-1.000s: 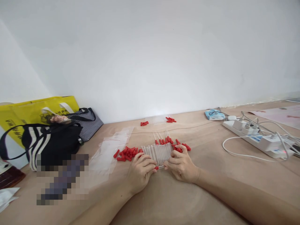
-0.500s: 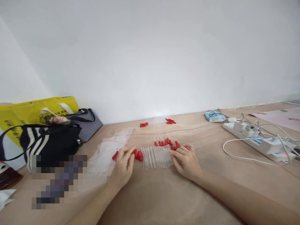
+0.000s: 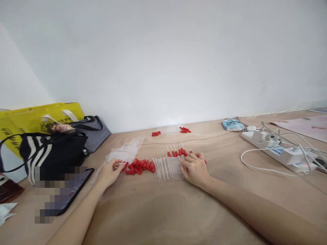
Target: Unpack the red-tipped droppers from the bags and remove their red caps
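Observation:
My left hand point(image 3: 110, 173) is at the left end of a heap of red rubber dropper bulbs point(image 3: 140, 165). Its bent fingertips meet on a single red bulb point(image 3: 125, 166) lying slightly apart. Right of the heap, thin clear glass dropper tubes point(image 3: 167, 169) lie side by side in a row. My right hand point(image 3: 195, 169) has its fingers curled at the row's right end, closed on a glass tube. Behind the row are several droppers with bulbs fitted point(image 3: 176, 153), their tubes pointing to the wall. More red bulbs point(image 3: 205, 160) show partly behind my right hand.
Clear plastic bags point(image 3: 125, 151) lie behind my left hand. Small bagged tubes and red bulbs point(image 3: 185, 129) are near the wall. Left are a phone point(image 3: 76, 190), a black bag point(image 3: 56, 156) and a yellow bag point(image 3: 61, 110). A power strip point(image 3: 283, 154) with cables sits right.
My left hand has moved left off the heap, uncovering the red bulbs, to the lone bulb. My right hand's fingers have drawn in on the tubes' right end. The view has shifted slightly.

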`<state>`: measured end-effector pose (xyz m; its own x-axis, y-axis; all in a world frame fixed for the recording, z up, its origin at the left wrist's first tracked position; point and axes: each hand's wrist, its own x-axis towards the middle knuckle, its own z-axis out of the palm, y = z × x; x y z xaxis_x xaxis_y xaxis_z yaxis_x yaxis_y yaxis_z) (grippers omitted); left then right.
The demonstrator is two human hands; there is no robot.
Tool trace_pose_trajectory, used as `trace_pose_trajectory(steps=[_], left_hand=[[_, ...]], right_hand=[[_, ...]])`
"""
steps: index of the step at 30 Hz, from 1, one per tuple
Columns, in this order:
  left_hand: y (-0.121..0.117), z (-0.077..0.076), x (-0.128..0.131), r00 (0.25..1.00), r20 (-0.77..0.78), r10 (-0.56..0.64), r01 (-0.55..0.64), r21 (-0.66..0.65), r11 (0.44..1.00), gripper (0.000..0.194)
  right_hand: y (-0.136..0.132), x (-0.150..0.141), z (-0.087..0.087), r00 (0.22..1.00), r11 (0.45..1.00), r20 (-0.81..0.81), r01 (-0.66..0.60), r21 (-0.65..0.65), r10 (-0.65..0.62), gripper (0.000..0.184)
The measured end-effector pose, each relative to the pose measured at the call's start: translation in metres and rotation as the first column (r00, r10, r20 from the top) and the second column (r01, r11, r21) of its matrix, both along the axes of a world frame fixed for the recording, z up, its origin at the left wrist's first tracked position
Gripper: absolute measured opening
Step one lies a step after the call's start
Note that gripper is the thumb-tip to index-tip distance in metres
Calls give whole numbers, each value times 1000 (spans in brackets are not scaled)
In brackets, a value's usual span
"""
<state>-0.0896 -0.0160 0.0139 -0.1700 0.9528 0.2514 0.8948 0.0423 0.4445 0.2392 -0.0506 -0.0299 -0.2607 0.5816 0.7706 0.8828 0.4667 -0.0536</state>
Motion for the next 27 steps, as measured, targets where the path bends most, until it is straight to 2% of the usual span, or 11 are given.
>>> trace_pose_trajectory(steps=[5,10,16,19,23,25,27], left_hand=[[1,1,-1,999,-5,-34,34,-15,999,35],[1,0,-4,993,-116,3,-3,1,1000,35],[-1,0,2,997,-15,-78,77,-37,996,32],[-3,3,6,996,-19,-91,91,-28,995,31],[-3,4,5,996,-92,-14,15,14,1000,29],[-4,3,5,991,-132,8,2,76,997,29],[-5,2,11,984,-177,-8,41,182,982,30]], right_hand=[[-6,-2,2,999,992,26,-36,-118,39,22],[-8,-1,5,995,975,54,-67,-212,80,31],[-10,-1,8,992,955,93,-52,-293,83,44],[-11,-1,9,991,949,97,-56,-311,91,46],[-12,0,9,992,951,74,-79,-299,106,49],[-11,1,9,993,959,62,-83,-272,103,45],[-9,4,7,995,971,33,-83,-226,92,38]])
